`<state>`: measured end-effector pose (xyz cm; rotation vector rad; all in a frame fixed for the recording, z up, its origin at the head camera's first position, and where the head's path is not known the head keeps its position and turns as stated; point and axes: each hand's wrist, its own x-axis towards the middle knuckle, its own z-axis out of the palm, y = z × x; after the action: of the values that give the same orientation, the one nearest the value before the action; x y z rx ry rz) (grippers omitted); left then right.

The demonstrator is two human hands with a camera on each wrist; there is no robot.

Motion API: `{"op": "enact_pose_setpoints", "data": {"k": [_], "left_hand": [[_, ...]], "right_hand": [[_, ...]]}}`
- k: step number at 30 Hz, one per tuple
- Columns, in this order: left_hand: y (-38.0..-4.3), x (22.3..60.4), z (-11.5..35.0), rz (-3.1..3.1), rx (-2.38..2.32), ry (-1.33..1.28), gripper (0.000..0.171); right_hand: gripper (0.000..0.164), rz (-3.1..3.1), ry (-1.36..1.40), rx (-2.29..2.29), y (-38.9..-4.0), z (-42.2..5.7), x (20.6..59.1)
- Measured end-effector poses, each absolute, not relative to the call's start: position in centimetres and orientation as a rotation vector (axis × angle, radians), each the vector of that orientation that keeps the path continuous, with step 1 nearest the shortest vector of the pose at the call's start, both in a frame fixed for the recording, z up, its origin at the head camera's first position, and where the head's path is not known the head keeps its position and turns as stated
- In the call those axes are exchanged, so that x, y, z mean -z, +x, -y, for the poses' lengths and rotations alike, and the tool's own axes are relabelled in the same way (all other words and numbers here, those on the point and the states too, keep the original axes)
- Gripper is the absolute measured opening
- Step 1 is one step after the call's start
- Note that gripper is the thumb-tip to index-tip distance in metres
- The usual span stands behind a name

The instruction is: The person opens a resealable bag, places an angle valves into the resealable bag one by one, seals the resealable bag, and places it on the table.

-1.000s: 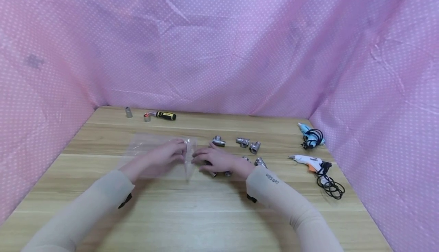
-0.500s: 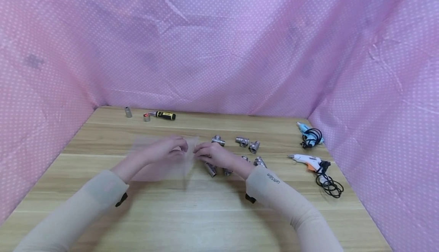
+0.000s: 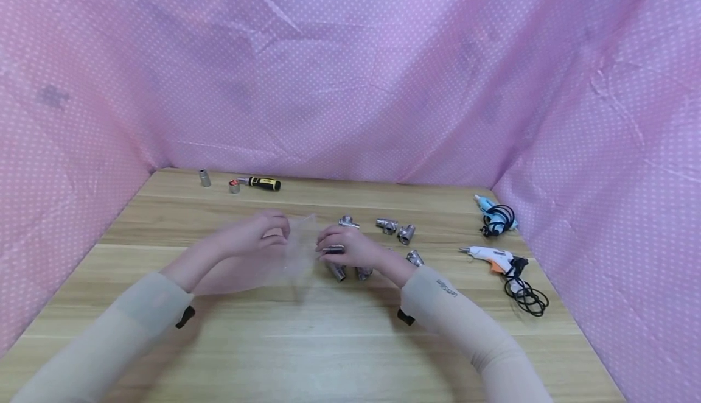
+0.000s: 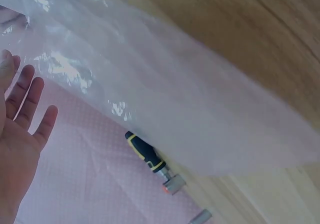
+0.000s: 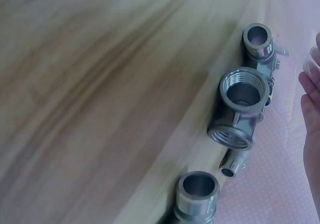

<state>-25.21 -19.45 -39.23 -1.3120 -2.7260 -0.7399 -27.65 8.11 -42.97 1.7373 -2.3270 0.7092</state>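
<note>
A clear plastic bag [image 3: 239, 274] is raised at an angle above the table between my hands. My left hand [image 3: 249, 235] pinches it with thumb and index finger, the other fingers spread loosely in the left wrist view. At the bag's right edge, my right hand [image 3: 357, 248] pinches the film; a bit of clear plastic shows at its fingertips in the right wrist view. One metal pipe fitting [image 3: 333, 249] shows in the gap of that hand, apparently behind it. Beside and below lie more tee fittings [image 5: 245, 91], [image 3: 363, 273] with threaded openings. The right fingertips are partly hidden.
Further tee fittings [image 3: 406, 234] lie right of my right hand. A white glue gun [image 3: 487, 257] and a blue glue gun [image 3: 495, 215], both with black cords, lie at the right. At the back left are a screwdriver [image 3: 265, 184], a metal ring [image 3: 234, 187] and a metal socket [image 3: 205, 178].
My left hand has moved left and slightly away with the bag, which is lifted and tilted more. The right hand has shifted slightly right. The fittings stay on the table.
</note>
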Motion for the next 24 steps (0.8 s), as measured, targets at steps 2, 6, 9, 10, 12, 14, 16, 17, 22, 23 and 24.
{"op": "enact_pose_setpoints", "data": {"k": [2,6,9,10,12,14,16,17,22,23,24], "left_hand": [[-25.1,39.0,19.7,2.713,0.716,-1.278,0.007],[-24.8,38.6,20.3,2.703,0.711,-1.214,0.008],[-24.6,38.2,20.8,2.689,0.716,-1.171,0.014],[-24.5,38.1,20.9,2.689,0.717,-1.152,0.017],[-24.3,37.8,21.2,2.697,0.724,-1.112,0.020],[-24.0,37.5,21.3,2.708,0.712,-1.072,0.020],[-23.9,37.4,21.4,2.700,0.692,-1.052,0.019],[-23.8,37.3,21.4,2.698,0.683,-1.040,0.019],[-23.4,36.8,21.0,2.688,0.667,-0.986,0.023],[-23.3,36.6,20.8,2.694,0.672,-0.966,0.023],[-23.2,36.5,20.7,2.702,0.679,-0.953,0.024]], "right_hand": [[0.020,2.329,1.736,-0.698,-27.6,-8.3,43.0],[0.020,2.290,1.758,-0.692,-27.4,-8.5,43.0],[0.020,2.263,1.771,-0.685,-27.3,-8.7,42.9],[0.020,2.261,1.773,-0.677,-27.3,-8.8,42.8],[0.022,2.262,1.769,-0.655,-27.2,-8.9,42.8],[0.023,2.272,1.759,-0.637,-27.2,-9.1,42.8],[0.023,2.276,1.748,-0.628,-27.2,-9.2,42.6],[0.023,2.275,1.738,-0.624,-27.1,-9.3,42.5],[0.018,2.215,1.728,-0.653,-26.9,-9.3,41.8],[0.017,2.197,1.731,-0.654,-26.9,-9.2,41.7],[0.016,2.176,1.741,-0.660,-27.0,-9.2,41.6]]}}
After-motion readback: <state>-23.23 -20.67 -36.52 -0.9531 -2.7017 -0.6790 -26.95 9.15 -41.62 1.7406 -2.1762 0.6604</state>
